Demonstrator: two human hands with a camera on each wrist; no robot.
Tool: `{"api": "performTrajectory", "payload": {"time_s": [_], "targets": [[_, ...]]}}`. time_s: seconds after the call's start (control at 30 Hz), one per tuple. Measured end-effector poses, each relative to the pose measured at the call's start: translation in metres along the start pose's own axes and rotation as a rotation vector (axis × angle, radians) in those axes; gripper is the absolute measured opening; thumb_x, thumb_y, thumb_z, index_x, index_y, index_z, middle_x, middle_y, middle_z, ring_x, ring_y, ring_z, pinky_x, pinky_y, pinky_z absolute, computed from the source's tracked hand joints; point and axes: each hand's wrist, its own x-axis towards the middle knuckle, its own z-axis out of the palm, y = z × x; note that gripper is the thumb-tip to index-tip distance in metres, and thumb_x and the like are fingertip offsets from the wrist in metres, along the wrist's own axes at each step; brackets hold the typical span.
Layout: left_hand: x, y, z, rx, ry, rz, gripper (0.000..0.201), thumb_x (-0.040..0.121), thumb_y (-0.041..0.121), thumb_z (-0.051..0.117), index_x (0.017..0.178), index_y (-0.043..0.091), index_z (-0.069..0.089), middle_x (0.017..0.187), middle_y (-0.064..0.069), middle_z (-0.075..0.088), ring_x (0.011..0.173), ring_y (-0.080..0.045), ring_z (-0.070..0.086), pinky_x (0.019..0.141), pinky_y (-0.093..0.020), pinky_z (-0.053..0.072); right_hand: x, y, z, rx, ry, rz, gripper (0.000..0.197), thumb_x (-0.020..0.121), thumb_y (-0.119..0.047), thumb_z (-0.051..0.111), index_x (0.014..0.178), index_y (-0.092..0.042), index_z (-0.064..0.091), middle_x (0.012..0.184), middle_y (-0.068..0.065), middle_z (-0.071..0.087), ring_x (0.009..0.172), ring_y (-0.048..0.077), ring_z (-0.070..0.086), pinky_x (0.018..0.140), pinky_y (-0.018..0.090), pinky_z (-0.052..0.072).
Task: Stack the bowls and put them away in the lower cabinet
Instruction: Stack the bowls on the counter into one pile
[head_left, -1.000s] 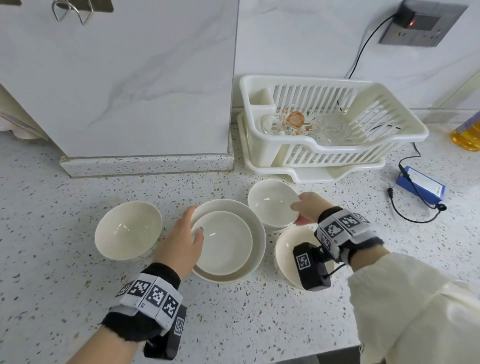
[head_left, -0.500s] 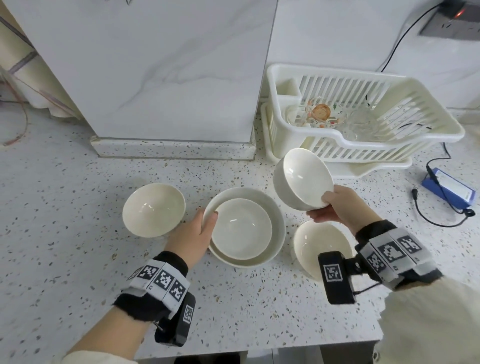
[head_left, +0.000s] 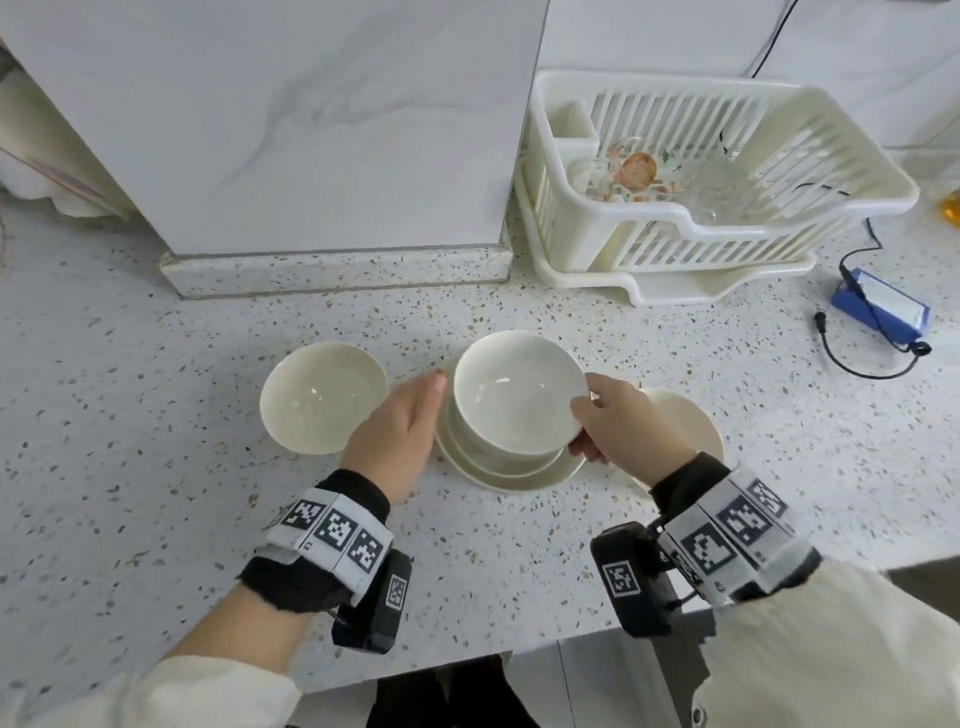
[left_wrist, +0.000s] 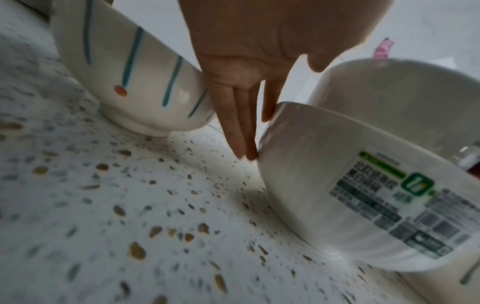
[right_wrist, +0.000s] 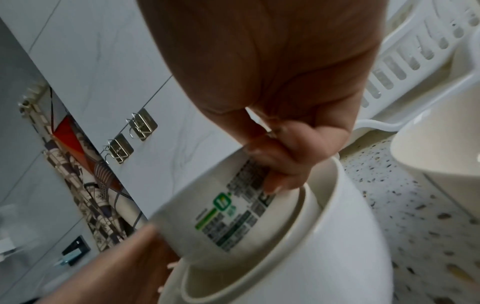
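On the speckled worktop (head_left: 156, 519), a striped bowl (head_left: 323, 397) sits alone on the left. Next to it, the left hand (head_left: 397, 434) rests with straight fingers against the side of the big bowl (head_left: 511, 475), which has a smaller bowl inside. The right hand (head_left: 621, 431) pinches the rim of the white bowl (head_left: 517, 392), tilted over that stack. Another bowl (head_left: 688, 423) sits further right.

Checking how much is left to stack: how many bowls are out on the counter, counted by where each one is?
Held bowl in right hand: 1
Nested bowls steadied by left hand: 2
Loose bowls: 2
Total: 5
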Motion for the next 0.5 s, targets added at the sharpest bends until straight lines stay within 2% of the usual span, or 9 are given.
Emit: {"api": "performTrajectory", "payload": {"time_s": [0.07,0.13,0.2,0.27,0.4,0.5], "targets": [[0.0,0.001,-0.003,0.057,0.043,0.11,0.047,0.093,0.045,0.024,0.131,0.025,0.041,0.141,0.001,0.044,0.11,-0.005,0.045,0.093,-0.028,0.037,0.0,0.002,0.005,-0.01,0.003,0.008,0.028,0.09,-0.006,0.034,0.107,0.002,0.055,0.052,0.004,0.056,0.032,0.005,0.042,0.033,0.008,0.033],[0.002,-0.001,-0.002,0.103,0.021,0.179,0.048,0.092,0.045,0.028,0.134,0.025,0.037,0.145,0.004,0.035,0.12,-0.011,0.047,0.098,-0.034,0.042,-0.001,0.005,0.009,-0.014,-0.001,0.01,0.029,0.091,-0.006,0.033,0.108,0.003,0.054,0.052,0.004,0.056,0.034,0.006,0.044,0.034,0.009,0.034],[0.003,-0.002,0.002,0.154,-0.018,0.166,0.049,0.091,0.046,0.029,0.133,0.024,0.037,0.146,0.006,0.031,0.125,-0.014,0.044,0.101,-0.039,0.042,-0.002,0.007,0.012,-0.025,-0.012,0.01,0.029,0.091,-0.006,0.033,0.11,0.004,0.053,0.052,0.004,0.056,0.04,0.011,0.047,0.037,0.011,0.037],[0.005,-0.002,0.005,0.173,-0.027,0.156,0.049,0.091,0.046,0.028,0.132,0.022,0.038,0.145,0.006,0.031,0.127,-0.014,0.04,0.102,-0.04,0.04,-0.002,0.009,0.014,-0.036,-0.007,0.007,0.029,0.091,-0.007,0.033,0.11,0.004,0.052,0.053,0.003,0.056,0.042,0.012,0.048,0.042,0.015,0.038],[0.008,-0.002,0.009,0.19,-0.037,0.152,0.045,0.094,0.038,0.026,0.132,0.017,0.039,0.141,-0.001,0.036,0.122,-0.017,0.042,0.091,-0.027,0.036,0.0,0.012,0.016,-0.043,0.014,0.002,0.027,0.091,-0.008,0.033,0.107,0.004,0.052,0.053,0.004,0.058,0.041,0.012,0.049,0.043,0.02,0.041],[0.008,-0.002,0.01,0.211,-0.028,0.159,0.043,0.094,0.037,0.025,0.128,0.016,0.042,0.133,-0.003,0.042,0.113,-0.02,0.047,0.089,-0.033,0.042,0.0,0.014,0.018,-0.064,0.038,-0.018,0.027,0.091,-0.009,0.034,0.106,0.003,0.053,0.053,0.003,0.057,0.041,0.012,0.049,0.045,0.019,0.042]]}}
